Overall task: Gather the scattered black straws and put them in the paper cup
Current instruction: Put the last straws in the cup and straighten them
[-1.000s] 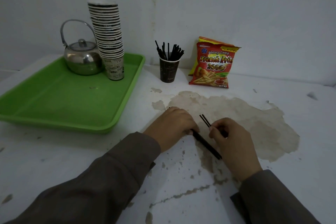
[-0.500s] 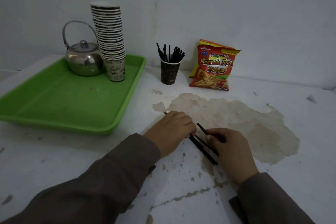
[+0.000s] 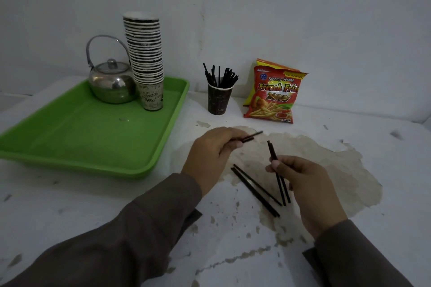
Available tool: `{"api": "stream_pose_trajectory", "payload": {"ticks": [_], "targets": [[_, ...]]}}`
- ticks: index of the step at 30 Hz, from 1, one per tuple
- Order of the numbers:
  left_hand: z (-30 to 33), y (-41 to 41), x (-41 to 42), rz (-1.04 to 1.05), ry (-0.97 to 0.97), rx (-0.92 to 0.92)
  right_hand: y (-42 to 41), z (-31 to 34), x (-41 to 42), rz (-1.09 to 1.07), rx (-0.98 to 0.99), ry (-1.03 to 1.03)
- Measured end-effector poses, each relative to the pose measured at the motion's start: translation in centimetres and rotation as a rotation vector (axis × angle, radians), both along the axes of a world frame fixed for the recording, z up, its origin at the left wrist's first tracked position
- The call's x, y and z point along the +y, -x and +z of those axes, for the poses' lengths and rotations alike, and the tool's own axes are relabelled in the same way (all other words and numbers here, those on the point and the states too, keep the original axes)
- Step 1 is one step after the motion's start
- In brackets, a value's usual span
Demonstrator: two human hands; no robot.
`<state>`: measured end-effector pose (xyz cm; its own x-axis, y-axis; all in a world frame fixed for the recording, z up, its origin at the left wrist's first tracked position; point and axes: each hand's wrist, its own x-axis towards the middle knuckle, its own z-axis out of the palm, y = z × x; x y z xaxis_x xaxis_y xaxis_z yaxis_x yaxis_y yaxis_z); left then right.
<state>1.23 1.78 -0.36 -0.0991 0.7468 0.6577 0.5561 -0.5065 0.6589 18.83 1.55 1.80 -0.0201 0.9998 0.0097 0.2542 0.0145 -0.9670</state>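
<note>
Thin black straws [image 3: 255, 190] flat on table; more upright in paper cup [image 3: 219, 100].

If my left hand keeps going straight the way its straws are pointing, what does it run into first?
Probably nothing on the table soon. The left hand pinches straws aimed right and slightly away, passing in front of the snack bag and well right of the paper cup. Depth is hard to judge here.

A plain drinks corner, perhaps a small stall or pantry — a metal kettle [image 3: 112, 84] and stacked paper cups [image 3: 145, 60] on a green tray [image 3: 70, 137], a snack bag [image 3: 274, 93] against a bare white wall [image 3: 303, 7].
</note>
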Motion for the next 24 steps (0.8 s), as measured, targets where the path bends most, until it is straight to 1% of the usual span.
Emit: {"api": "stream_pose_trajectory", "payload": {"ticks": [2, 5, 8, 10, 12, 16, 19, 24], "targets": [[1.0, 0.0, 0.0, 0.013, 0.052, -0.121, 0.4, 0.8, 0.2, 0.021, 0.058, 0.002], [2.4, 0.4, 0.2, 0.0, 0.108, -0.252, 1.3, 1.7, 1.0, 0.065, 0.061, -0.025], [3.4, 1.1, 0.6, -0.031, 0.116, -0.313, 2.5, 2.6, 2.2, 0.107, 0.035, -0.081], [4.1, 1.9, 1.0, -0.037, 0.097, -0.281, 3.5, 3.3, 3.4, 0.138, 0.014, -0.128], [5.1, 2.7, 1.8, -0.025, 0.079, -0.198, 4.4, 4.2, 4.7, 0.156, -0.022, -0.192], [7.6, 4.3, 4.2, -0.021, 0.023, -0.095, 6.4, 6.5, 7.8, 0.155, -0.064, -0.367], [9.6, 5.6, 7.1, 0.032, -0.016, -0.072, 8.0, 8.3, 10.5, 0.114, -0.094, -0.503], [11.9, 7.2, 11.8, 0.084, -0.056, -0.098, 11.2, 9.7, 15.0, 0.012, -0.107, -0.608]]}}
